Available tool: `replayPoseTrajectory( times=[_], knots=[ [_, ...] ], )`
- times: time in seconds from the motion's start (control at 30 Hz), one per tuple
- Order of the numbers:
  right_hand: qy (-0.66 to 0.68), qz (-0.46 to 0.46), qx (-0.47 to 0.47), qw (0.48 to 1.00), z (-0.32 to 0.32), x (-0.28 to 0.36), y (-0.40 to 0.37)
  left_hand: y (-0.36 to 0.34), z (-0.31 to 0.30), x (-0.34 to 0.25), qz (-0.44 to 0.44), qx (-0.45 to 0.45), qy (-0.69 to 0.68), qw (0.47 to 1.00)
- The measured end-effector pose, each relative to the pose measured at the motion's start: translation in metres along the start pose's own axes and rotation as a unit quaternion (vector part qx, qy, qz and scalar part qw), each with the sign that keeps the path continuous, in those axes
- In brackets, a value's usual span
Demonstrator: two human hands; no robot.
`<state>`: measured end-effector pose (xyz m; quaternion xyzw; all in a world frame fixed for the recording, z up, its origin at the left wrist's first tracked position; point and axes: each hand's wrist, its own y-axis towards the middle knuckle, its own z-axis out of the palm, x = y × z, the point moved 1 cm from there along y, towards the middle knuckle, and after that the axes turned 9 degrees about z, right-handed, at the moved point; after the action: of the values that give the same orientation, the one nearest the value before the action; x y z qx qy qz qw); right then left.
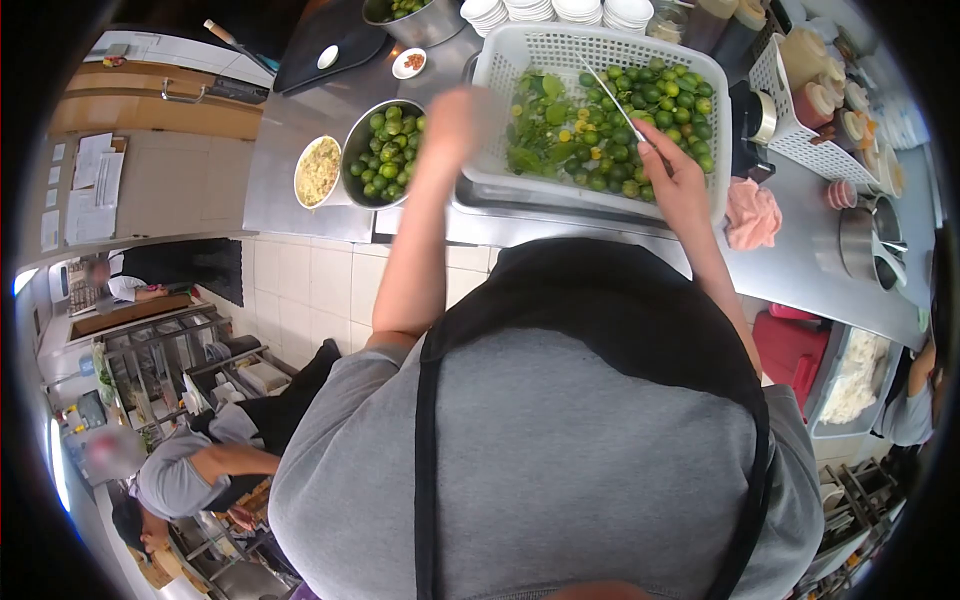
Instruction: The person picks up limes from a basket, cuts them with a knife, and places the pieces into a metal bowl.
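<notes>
My right hand (672, 172) is closed around the handle of a knife (622, 112), its thin blade pointing up and away over a white perforated plastic crate (600, 42). Small green limes (680, 95) fill the crate's right and middle. Loose leaves (540, 110) and several yellowish round bits lie on its left side. My left hand (455, 125) is smeared by motion between the crate and a metal bowl of limes (385, 150); its fingers do not show clearly.
Left of the metal bowl stands a white bowl of chopped yellowish food (318, 172). Behind are a small dish of red bits (409, 64), a metal pot (420, 22) and stacked white dishes (530, 10). A pink cloth (752, 213) and a sauce-bottle basket (800, 110) are at right. Co-workers (200, 460) stand nearby.
</notes>
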<state>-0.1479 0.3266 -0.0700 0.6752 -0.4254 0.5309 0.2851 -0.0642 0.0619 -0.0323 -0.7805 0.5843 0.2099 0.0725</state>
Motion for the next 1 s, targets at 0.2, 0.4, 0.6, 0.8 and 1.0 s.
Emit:
replayPoseTrajectory(
  times=[0.2, 0.4, 0.6, 0.8, 1.0],
  knots=[
    [0.007, -0.006, -0.013, 1.0, -0.003, -0.007, -0.002, 0.017, 0.099, -0.053, 0.07, 0.267, 0.152, 0.949],
    [0.037, 0.003, -0.008, 0.999, -0.004, -0.014, -0.001, 0.028, 0.105, -0.036, 0.05, 0.32, 0.107, 0.94],
    [0.031, 0.003, 0.0, 1.0, -0.004, -0.002, -0.004, 0.025, 0.094, -0.006, -0.018, 0.234, -0.258, 0.937],
    [0.035, -0.005, 0.011, 0.999, 0.0, -0.001, -0.006, 0.017, 0.057, -0.012, -0.099, 0.06, -0.721, 0.684],
    [0.026, -0.007, 0.061, 0.998, 0.008, 0.005, -0.012, 0.018, 0.038, -0.029, -0.064, -0.057, -0.691, 0.718]
  ],
)
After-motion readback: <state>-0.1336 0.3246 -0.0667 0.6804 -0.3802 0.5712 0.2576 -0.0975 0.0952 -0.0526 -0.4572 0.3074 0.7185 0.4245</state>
